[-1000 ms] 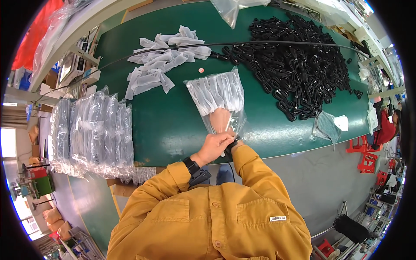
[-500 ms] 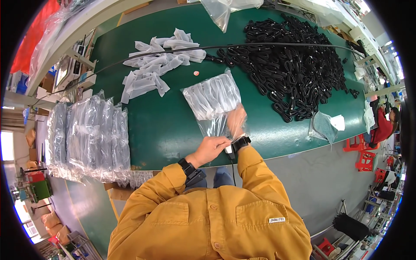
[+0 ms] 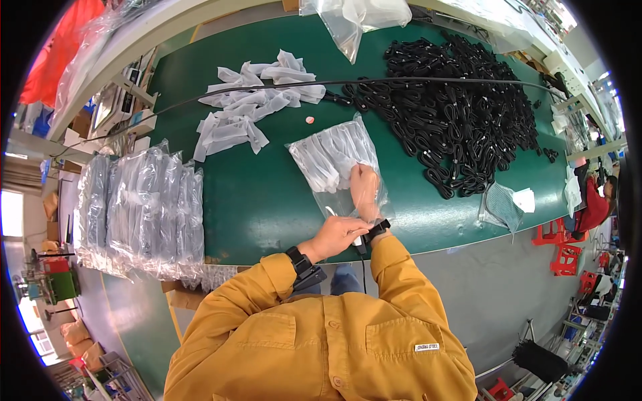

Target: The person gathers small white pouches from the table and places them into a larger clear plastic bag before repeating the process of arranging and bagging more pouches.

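Observation:
A clear plastic bag lies on the green table in front of me, its mouth toward me. Inside it, a row of frosted white pouches sits side by side at the far end. My right hand is within the bag, its fingers curled against the near ends of the pouches; the fingertips are hidden. With thumb and fingers pinched together, my left hand holds the bag's mouth next to my right wrist. A small white-and-black object with a cord shows below my hands, partly covered.
Loose frosted pouches lie at the far left, and a large heap of coiled black cables at the far right. Filled clear bags stand at the left edge. A black cord crosses above the table. A mesh pouch lies right.
My right hand has pushed farther into the bag, from its side up to the pouches. My left hand stays at the mouth. The whole view has shifted slightly.

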`<act>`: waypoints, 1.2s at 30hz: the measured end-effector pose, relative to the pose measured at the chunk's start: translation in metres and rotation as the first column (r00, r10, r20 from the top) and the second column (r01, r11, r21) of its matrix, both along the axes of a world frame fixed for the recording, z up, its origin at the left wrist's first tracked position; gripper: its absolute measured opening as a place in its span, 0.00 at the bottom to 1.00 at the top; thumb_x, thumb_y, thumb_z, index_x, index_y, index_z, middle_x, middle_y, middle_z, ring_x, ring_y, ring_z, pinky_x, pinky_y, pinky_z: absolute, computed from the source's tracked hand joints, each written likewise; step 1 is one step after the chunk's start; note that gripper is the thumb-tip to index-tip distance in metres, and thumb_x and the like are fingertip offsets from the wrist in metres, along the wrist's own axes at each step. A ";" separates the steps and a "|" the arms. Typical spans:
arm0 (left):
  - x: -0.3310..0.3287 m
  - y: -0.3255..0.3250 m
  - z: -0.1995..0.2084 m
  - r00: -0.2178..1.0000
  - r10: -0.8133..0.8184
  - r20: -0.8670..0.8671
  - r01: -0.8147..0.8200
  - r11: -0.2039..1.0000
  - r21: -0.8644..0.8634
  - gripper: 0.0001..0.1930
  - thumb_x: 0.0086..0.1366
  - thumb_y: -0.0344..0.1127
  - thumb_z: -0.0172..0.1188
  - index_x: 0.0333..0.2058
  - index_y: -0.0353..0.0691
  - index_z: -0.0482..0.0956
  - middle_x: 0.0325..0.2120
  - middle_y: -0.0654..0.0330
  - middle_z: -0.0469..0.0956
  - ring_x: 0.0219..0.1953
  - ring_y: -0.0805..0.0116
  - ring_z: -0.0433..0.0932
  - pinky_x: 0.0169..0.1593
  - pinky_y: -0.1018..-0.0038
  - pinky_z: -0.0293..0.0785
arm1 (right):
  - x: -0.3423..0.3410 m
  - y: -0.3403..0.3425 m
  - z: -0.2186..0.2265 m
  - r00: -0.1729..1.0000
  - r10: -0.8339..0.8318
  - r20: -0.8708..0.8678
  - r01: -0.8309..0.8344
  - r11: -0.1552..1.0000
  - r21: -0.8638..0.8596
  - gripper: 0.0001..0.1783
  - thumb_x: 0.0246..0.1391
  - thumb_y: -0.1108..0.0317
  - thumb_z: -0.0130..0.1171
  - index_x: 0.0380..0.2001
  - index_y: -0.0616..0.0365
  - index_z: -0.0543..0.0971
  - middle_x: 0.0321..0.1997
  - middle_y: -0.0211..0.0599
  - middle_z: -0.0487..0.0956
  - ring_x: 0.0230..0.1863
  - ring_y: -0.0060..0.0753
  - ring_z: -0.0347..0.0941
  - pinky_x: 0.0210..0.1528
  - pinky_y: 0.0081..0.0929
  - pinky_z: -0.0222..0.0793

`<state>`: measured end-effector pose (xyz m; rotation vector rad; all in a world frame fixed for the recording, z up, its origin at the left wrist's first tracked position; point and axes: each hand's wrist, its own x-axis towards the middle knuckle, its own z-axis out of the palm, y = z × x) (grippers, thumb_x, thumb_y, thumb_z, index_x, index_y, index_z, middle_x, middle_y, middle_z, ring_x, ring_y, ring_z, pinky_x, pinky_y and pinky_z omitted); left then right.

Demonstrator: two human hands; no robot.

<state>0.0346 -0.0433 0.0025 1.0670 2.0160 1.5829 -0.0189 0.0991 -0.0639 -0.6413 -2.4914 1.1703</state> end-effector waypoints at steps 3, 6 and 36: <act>-0.001 0.002 0.008 1.000 -0.003 0.029 0.003 1.000 -0.015 0.09 0.62 0.31 0.60 0.40 0.38 0.82 0.31 0.54 0.82 0.28 0.62 0.80 0.33 0.74 0.75 | 0.002 0.005 0.002 0.990 -0.049 -0.134 0.050 0.999 0.004 0.11 0.55 0.67 0.52 0.29 0.64 0.79 0.31 0.58 0.79 0.33 0.61 0.76 0.36 0.49 0.70; -0.008 -0.003 0.018 0.996 -0.084 0.019 0.085 0.993 -0.078 0.08 0.61 0.31 0.61 0.39 0.39 0.83 0.29 0.55 0.81 0.26 0.63 0.78 0.32 0.74 0.74 | 0.022 0.013 0.001 0.985 0.114 -0.130 -0.111 0.993 0.030 0.10 0.55 0.68 0.52 0.32 0.65 0.78 0.31 0.58 0.79 0.34 0.61 0.76 0.36 0.48 0.70; -0.264 0.106 -0.039 0.822 -0.568 0.038 0.530 0.738 -0.417 0.15 0.70 0.41 0.49 0.50 0.41 0.72 0.49 0.54 0.69 0.52 0.61 0.68 0.57 0.70 0.62 | 0.032 0.016 -0.016 0.930 -0.358 -0.084 0.363 0.930 0.060 0.13 0.49 0.79 0.52 0.40 0.64 0.77 0.31 0.58 0.79 0.34 0.61 0.76 0.38 0.44 0.72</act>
